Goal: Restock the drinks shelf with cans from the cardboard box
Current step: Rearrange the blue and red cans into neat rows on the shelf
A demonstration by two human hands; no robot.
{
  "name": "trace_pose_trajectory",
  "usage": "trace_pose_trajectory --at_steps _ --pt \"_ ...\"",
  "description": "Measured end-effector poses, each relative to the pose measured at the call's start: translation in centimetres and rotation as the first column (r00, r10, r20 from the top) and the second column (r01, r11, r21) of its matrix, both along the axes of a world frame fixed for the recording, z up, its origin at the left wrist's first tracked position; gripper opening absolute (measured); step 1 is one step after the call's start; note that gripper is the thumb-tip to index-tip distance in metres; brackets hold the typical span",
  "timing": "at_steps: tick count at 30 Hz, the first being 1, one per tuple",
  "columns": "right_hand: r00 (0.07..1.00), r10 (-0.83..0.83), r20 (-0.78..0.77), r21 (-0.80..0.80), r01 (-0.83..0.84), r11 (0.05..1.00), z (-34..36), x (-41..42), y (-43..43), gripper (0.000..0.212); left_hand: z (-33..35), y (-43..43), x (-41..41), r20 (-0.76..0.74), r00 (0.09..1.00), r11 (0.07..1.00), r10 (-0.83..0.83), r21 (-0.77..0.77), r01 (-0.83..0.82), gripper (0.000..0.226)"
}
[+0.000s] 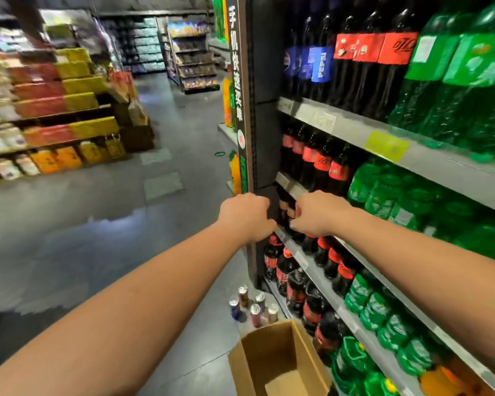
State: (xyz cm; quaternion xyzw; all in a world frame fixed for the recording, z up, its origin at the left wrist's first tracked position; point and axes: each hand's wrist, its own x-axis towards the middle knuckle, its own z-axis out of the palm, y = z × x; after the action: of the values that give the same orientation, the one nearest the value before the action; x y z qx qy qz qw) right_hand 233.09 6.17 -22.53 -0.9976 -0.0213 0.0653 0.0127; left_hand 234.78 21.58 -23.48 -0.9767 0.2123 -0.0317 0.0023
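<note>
Reaching the shelf (290, 185), left hand (245, 214) and right hand (316, 214) curl.

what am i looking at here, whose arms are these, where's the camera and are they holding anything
There is no machine here. These are a person's two bare arms, filmed by one camera worn on their head, looking forward and down in a shop aisle. The left hand and right hand reach to the end of a drinks shelf below cola bottles. Their curled fingers hide whatever they hold. On the floor stand an open cardboard box and a few loose cans.
</note>
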Motion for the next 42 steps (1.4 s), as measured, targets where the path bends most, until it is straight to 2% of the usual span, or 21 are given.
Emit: trace_pose_trajectory --at_steps 7,20,24,35,38,42 --pt "0.995 0.028 -0.091 0.033 -0.025 0.999 -5.8 3.8 2.0 0.019 -6.0 2.9 3.8 -0.109 0.993 0.999 0.035 0.036 -0.031 0.036" --pt "0.942 -0.176 -0.287 0.051 0.198 0.979 -15.3 13.8 9.9 0.019 -14.6 9.8 16.9 -0.241 0.959 0.984 -0.152 0.056 0.17 0.037" --pt "0.925 -0.206 -0.32 0.103 0.251 0.963 -17.8 16.6 10.7 0.018 -17.7 11.1 19.9 -0.296 0.939 0.979 -0.177 0.047 0.2 0.034" --pt "0.864 -0.24 -0.443 0.142 0.331 0.933 -27.4 22.0 9.4 0.016 -26.9 10.5 25.1 -0.433 0.882 0.934 -0.188 0.198 0.296 0.04" --pt "0.86 -0.245 -0.448 0.186 0.358 0.915 -30.2 23.6 9.3 0.022 -29.2 9.6 27.0 -0.431 0.881 0.934 -0.196 0.192 0.302 0.041" --pt "0.824 -0.271 -0.497 0.166 0.398 0.902 -34.6 25.0 9.6 0.016 -32.9 9.1 29.1 -0.484 0.852 0.931 -0.198 0.18 0.318 0.039"
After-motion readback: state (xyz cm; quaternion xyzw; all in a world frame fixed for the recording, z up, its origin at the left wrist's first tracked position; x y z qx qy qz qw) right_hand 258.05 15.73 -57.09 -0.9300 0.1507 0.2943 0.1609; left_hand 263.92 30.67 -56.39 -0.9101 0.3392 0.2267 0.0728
